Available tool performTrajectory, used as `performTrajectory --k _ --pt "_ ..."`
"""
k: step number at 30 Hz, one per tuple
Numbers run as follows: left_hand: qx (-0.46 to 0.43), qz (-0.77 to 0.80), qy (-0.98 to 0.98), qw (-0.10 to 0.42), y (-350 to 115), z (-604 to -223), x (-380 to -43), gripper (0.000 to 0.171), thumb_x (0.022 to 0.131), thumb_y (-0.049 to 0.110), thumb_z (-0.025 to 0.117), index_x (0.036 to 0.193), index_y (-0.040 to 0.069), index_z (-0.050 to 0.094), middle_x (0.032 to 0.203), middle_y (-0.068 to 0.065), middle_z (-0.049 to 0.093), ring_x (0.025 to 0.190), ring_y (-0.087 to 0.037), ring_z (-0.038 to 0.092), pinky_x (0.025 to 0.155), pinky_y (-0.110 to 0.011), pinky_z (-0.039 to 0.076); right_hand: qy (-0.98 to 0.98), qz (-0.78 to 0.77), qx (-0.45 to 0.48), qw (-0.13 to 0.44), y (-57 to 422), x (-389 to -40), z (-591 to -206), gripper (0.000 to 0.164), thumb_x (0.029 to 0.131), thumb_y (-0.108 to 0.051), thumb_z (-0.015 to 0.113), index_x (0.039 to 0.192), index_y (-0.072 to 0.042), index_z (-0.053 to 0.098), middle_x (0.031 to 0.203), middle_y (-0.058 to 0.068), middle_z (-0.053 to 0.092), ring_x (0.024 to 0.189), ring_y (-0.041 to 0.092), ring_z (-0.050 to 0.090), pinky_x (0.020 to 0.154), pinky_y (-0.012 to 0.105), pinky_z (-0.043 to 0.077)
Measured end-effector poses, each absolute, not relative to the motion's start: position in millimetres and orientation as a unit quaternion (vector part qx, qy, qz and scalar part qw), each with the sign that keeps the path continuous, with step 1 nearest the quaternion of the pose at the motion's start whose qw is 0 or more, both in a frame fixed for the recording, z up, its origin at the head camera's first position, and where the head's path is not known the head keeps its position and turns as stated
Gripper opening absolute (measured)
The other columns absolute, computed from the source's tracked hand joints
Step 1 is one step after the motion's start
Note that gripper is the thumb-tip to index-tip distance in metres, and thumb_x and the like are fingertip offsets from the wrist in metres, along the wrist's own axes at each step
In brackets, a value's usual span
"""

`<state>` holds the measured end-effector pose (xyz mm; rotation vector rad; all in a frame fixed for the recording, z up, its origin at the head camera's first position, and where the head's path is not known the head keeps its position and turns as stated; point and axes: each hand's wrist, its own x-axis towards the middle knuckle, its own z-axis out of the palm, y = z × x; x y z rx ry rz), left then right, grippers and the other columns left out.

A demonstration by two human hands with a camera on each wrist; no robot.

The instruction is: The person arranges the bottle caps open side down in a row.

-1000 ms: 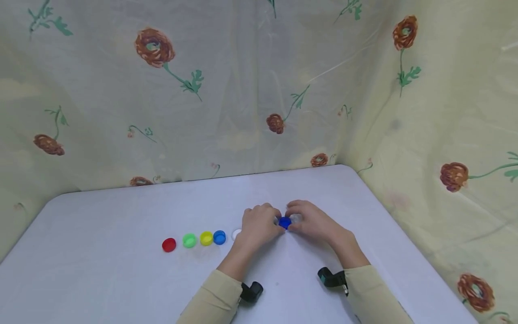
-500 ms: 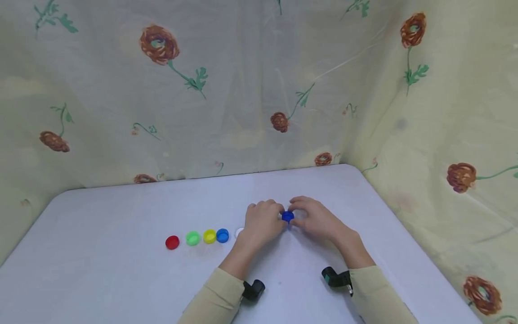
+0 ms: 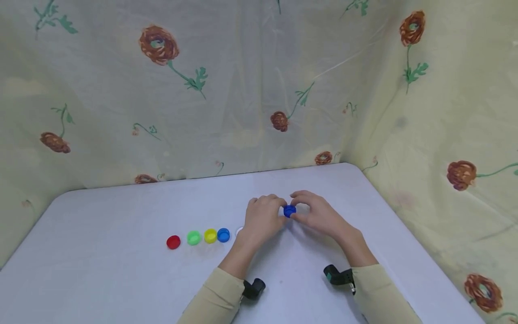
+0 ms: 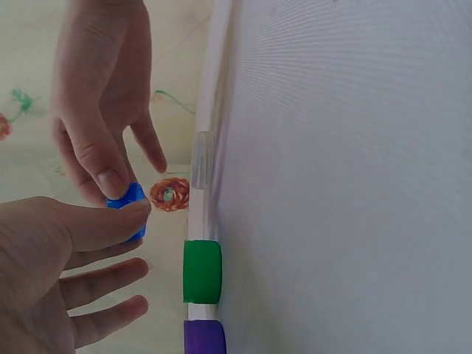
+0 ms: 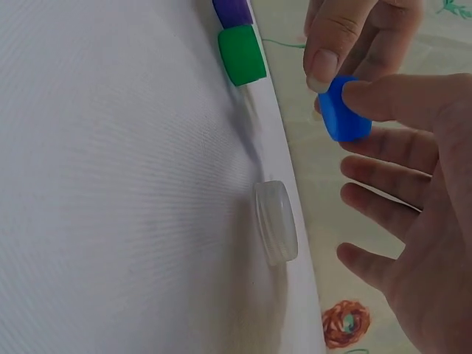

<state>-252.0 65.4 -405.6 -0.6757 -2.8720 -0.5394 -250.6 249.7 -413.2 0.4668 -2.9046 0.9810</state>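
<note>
A dark blue bottle cap (image 3: 289,211) is held between both hands, raised off the white table. My left hand (image 3: 263,219) pinches it from the left with thumb and index finger, its other fingers spread in the left wrist view. From the right, my right hand (image 3: 319,215) grips the same blue cap (image 5: 344,110) between thumb and index finger. Below the hands in the right wrist view, a clear cap (image 5: 276,223), a green cap (image 5: 241,55) and a purple cap (image 5: 233,12) stand on the table. The hands hide these in the head view.
Left of the hands, a row of caps lies on the table (image 3: 121,279): red (image 3: 173,242), light green (image 3: 194,237), yellow (image 3: 210,236), blue (image 3: 223,235), and a white one (image 3: 239,231) partly behind the left wrist. A flowered curtain (image 3: 226,90) hangs behind the table.
Both hands have lifted the dark blue cap slightly up and away from me, keeping hold of it. The view has shifted a little; the row of caps stays put.
</note>
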Motion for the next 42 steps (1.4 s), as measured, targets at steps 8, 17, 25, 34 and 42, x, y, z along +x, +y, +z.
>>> performTrajectory --k 8,17,25,34,42 --pt "-0.23 -0.173 -0.955 0.074 64.5 -403.6 -252.6 0.034 0.088 0.037 0.075 0.119 0.023 0.073 0.122 0.001 0.072 0.115 -0.022 0.065 0.104 -0.051 0.045 -0.932 0.331 0.146 0.018 250.1 -252.3 -414.1 0.011 0.09 -0.029 0.071 0.094 -0.019 0.069 0.144 0.009 0.057 0.141 0.039 0.044 0.113 0.061 0.034" --pt "-0.239 -0.164 -0.952 0.096 63.4 -406.2 -254.3 0.027 0.088 0.039 0.075 0.111 0.026 0.077 0.113 0.004 0.075 0.108 -0.021 0.067 0.102 -0.053 0.045 -0.923 0.358 0.141 0.008 251.6 -251.5 -414.1 0.016 0.093 -0.032 0.065 0.091 -0.017 0.072 0.143 0.01 0.057 0.141 0.038 0.043 0.114 0.059 0.035" --pt "-0.231 -0.16 -0.956 0.089 62.6 -405.2 -254.1 0.028 0.089 0.04 0.072 0.114 0.027 0.076 0.115 0.004 0.075 0.111 -0.022 0.066 0.107 -0.057 0.041 -0.923 0.36 0.135 0.001 251.2 -250.4 -410.6 0.019 0.095 -0.035 0.063 0.096 -0.018 0.072 0.145 0.008 0.056 0.143 0.038 0.041 0.114 0.061 0.033" --pt "-0.227 -0.161 -0.959 0.056 60.6 -402.7 -253.3 0.029 0.09 0.04 0.071 0.114 0.025 0.076 0.113 0.003 0.075 0.108 -0.022 0.067 0.103 -0.053 0.044 -0.923 0.352 0.155 0.028 252.2 -248.9 -411.4 0.015 0.092 -0.032 0.07 0.101 -0.02 0.072 0.142 0.007 0.058 0.14 0.036 0.046 0.113 0.061 0.035" --pt "-0.213 -0.181 -0.96 0.034 60.2 -403.2 -253.6 0.032 0.091 0.043 0.07 0.112 0.021 0.077 0.115 0.001 0.074 0.108 -0.021 0.066 0.105 -0.051 0.044 -0.931 0.317 0.17 0.062 252.3 -249.0 -414.7 0.014 0.09 -0.02 0.072 0.103 -0.016 0.074 0.137 0.009 0.062 0.134 0.037 0.052 0.109 0.059 0.04"
